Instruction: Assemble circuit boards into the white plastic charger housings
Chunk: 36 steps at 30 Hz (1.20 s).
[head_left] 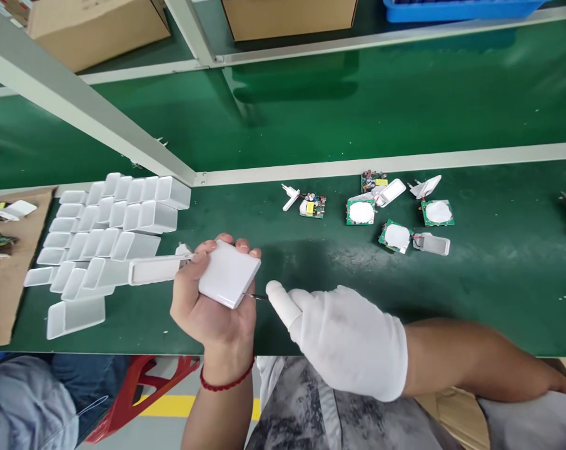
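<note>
My bare left hand, with a red bracelet at the wrist, is wrapped round a white plastic charger case just above the bench's front. My right hand wears a white glove and grips a thin dark metal tool. The tool's tip touches the lower right edge of the case; its handle is hidden inside the glove, so its kind cannot be told. Left of the hand, rows of open white plastic housings stand on the bench. A white piece with a plug end shows beside my left fingers.
Several circuit boards with white pads and wired white plug parts lie at the right back. Cardboard with more parts lies at the far left. A slanting metal post rises there. Part of another person shows at lower left.
</note>
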Tool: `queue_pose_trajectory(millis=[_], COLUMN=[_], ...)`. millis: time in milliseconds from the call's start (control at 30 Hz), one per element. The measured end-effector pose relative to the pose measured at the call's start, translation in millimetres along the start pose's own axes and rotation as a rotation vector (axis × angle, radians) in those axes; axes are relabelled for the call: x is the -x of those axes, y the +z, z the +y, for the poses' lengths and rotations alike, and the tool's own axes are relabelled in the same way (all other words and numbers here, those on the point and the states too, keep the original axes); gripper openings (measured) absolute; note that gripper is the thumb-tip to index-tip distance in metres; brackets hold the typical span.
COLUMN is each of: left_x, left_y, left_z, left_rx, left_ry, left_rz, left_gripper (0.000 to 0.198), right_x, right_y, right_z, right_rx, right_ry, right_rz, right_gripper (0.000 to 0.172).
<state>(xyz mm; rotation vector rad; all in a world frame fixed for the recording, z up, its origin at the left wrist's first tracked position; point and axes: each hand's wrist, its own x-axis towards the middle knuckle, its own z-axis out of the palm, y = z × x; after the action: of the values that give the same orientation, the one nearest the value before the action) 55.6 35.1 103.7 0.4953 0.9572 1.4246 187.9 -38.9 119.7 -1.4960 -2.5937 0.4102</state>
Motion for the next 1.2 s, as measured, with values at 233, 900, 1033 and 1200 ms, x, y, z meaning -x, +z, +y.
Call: queue_pose_trajectory(millis=[233,900,1033,1200], left_x=[0.8,-16.5,-9.9,2.7], left_y=[2.4,-1.2,-1.2,-12.6], left_z=[-2.5,-0.5,-11.8,-29.6], left_rx=[-0.026,0.03,-0.103,-0.306], left_ry=[0.006,-0.153,0.019,-0.05], left_rz=[0.011,-0.048,-0.163,-0.505], left_gripper=[0.017,0.009,0.01,0.073], right_x=[1.8,12.4,6.5,-2.6], right_y=[2.1,9.2,16.3,32.7], right_z=[-3.6,51.1,58.7,71.0], right_rx=[0.011,-0.404,-0.821,-0.92], right_ry=[0.06,0.209,0.436,0.163], right_rz=[-0.018,0.057,0.202,0.363], right_gripper=[0.045,0.04,0.049,0.054])
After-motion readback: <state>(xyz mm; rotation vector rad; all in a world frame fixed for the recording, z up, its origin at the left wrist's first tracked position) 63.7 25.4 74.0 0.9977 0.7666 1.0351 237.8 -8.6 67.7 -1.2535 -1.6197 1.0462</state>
